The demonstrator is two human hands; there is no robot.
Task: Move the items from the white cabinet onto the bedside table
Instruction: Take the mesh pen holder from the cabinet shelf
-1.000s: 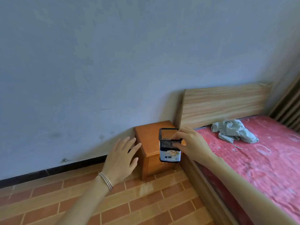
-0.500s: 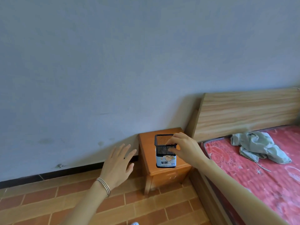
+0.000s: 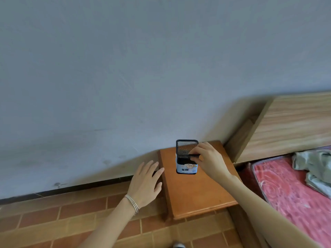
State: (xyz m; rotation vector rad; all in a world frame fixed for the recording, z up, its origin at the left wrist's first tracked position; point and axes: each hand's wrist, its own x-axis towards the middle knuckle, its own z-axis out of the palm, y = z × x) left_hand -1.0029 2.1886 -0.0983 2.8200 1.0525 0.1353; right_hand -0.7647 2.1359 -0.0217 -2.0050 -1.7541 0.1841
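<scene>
Your right hand [image 3: 208, 159] reaches in from the lower right, forearm stretched across the near right corner of the bedside table [image 3: 195, 192]. Its fingers are pinched on the near top rim of the black mesh pen holder [image 3: 186, 156], thumb on the near face and fingertips hooked over the edge. Your left hand [image 3: 146, 183] hangs beside the table's left edge with fingers loosely spread and nothing in them, palm down, fingertips just reaching the table's left rim; thin silver bangles [image 3: 132, 204] circle that wrist.

The pen holder stands upright over the far middle of the orange-brown wooden table top; whether its base touches the wood cannot be told. Its long axis is vertical, its open mouth faces up and slightly toward you, and a white and blue label with a cartoon figure faces you on its lower half. The table top around it is bare wood.

Behind the table rises a plain pale blue wall [image 3: 143, 68] with a dark skirting strip. To the right is a light wooden headboard [image 3: 290, 126] and a bed with a red patterned mattress [image 3: 290, 190], on which lies a crumpled grey-green cloth [image 3: 313, 167]. The floor [image 3: 53, 221] is brown brick-pattern tile
</scene>
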